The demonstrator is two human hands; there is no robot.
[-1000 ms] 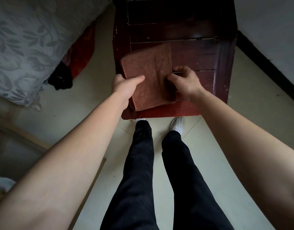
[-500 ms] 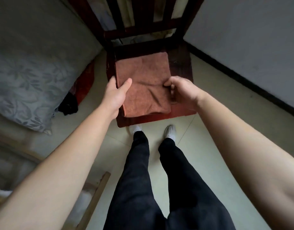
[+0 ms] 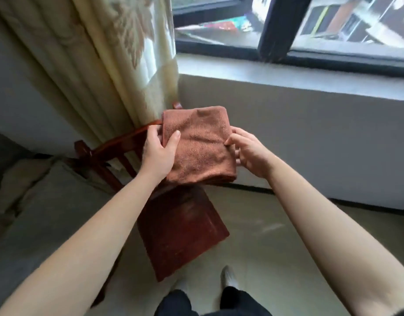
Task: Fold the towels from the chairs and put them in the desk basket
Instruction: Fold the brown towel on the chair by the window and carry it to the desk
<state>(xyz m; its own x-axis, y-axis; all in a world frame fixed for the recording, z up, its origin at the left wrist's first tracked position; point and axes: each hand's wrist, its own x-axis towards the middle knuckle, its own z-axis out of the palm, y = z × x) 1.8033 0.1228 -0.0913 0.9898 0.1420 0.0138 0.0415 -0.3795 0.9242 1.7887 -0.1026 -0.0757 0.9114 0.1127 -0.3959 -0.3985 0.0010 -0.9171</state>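
A folded brown towel (image 3: 201, 147) hangs in the air above the dark red wooden chair (image 3: 180, 229). My left hand (image 3: 158, 153) grips its left edge, thumb on top and fingers underneath. My right hand (image 3: 248, 151) holds the right edge with the fingers curled under it. The towel is flat and roughly square, clear of the chair seat. No basket or desk is in view.
A cream curtain (image 3: 109, 65) hangs behind the chair back. A window (image 3: 287, 26) and grey sill run across the top right above a white wall. A grey bed (image 3: 48, 213) lies at the left. My feet stand on the pale floor (image 3: 264, 247).
The towel has been lifted off the chair seat with both hands. My head has tilted up, so the curtain and window have come into view.
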